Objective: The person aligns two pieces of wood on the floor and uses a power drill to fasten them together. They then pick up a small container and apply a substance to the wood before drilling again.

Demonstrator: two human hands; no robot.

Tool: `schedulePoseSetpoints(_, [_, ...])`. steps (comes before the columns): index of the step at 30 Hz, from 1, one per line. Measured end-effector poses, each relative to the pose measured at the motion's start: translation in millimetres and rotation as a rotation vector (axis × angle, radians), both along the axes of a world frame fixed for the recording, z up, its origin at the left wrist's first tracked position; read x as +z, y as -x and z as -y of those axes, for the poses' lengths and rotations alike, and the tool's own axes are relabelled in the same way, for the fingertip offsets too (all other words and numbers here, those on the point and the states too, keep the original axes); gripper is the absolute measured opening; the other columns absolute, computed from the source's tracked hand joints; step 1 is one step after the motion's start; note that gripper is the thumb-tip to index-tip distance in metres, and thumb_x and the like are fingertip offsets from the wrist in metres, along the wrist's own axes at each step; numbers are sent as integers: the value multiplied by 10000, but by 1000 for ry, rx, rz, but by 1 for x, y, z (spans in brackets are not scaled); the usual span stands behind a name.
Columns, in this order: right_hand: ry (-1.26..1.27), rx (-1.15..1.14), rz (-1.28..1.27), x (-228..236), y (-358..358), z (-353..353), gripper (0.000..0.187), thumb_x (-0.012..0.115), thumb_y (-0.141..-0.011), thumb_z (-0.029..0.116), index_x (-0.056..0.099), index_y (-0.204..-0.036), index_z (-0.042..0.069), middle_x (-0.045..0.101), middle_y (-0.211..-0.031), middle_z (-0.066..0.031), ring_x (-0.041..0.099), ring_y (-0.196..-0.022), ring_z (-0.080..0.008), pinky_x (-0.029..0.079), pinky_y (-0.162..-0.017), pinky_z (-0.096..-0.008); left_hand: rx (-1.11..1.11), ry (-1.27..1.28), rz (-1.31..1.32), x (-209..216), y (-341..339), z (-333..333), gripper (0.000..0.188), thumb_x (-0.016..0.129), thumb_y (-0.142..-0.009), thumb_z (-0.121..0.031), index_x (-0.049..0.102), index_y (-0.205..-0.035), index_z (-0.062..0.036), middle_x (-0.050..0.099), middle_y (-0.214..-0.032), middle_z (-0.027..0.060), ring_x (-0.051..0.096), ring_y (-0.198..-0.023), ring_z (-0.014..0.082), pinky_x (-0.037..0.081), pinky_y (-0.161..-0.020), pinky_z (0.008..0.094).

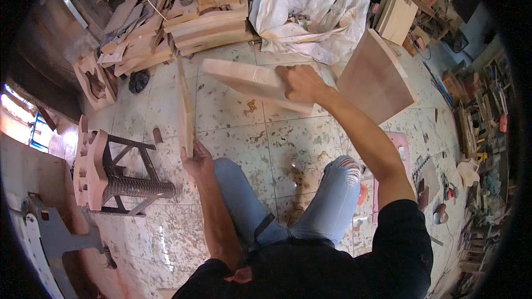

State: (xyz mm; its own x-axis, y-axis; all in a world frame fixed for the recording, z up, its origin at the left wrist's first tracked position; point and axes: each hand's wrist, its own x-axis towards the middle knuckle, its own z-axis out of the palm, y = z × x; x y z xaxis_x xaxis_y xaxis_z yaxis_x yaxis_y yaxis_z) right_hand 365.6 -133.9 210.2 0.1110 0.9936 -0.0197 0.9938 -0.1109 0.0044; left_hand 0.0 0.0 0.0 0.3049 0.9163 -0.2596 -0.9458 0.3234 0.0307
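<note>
My left hand (198, 160) is closed on the near end of a pale wooden board (185, 108), seen nearly edge-on and pointing away from me. In front of my knees, my right hand (303, 83) grips the right part of a thick wooden board (244, 81), which is held tilted and slightly blurred. The two boards are apart, with floor showing between them. Just right of my right hand, a wide wooden panel (374, 80) stands on the floor. The fingers of both hands are partly hidden by the boards.
Cut wooden pieces (91, 169) rest on a dark stool (138, 185) at my left. Stacked timber (208, 27) and a white sack (316, 5) lie at the back. A pink board (402, 152) and small tools are on the tiled floor (288, 158) at right, near cluttered shelves (490, 116).
</note>
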Motion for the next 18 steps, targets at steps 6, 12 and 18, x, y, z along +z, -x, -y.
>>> schedulePoseSetpoints(6, [-218,205,-20,-119,10,56,576,716,-689,103,454,-1194,20,572,-1117,-180,662,-905,-361,562,-691,-450,76,13,-303,51,-5,30,381,576,-934,-204,531,-1261,-14,670,-1094,138,655,-935,244,574,-850,399])
schedulePoseSetpoints(12, [-40,317,95,-193,37,103,638,739,-715,108,417,-1264,58,494,-1214,-135,533,-1144,-338,572,-780,-452,-46,-171,-465,69,1,45,439,595,-918,-229,507,-1307,-45,664,-1139,103,646,-1010,188,510,-933,407])
schedulePoseSetpoints(18, [-62,196,74,-259,52,127,857,667,-819,186,189,-1530,183,276,-1534,-185,357,-1346,-486,455,-971,-616,-132,-41,-543,58,-19,39,333,594,-908,-303,600,-1174,-102,705,-1015,57,667,-889,170,463,-924,521])
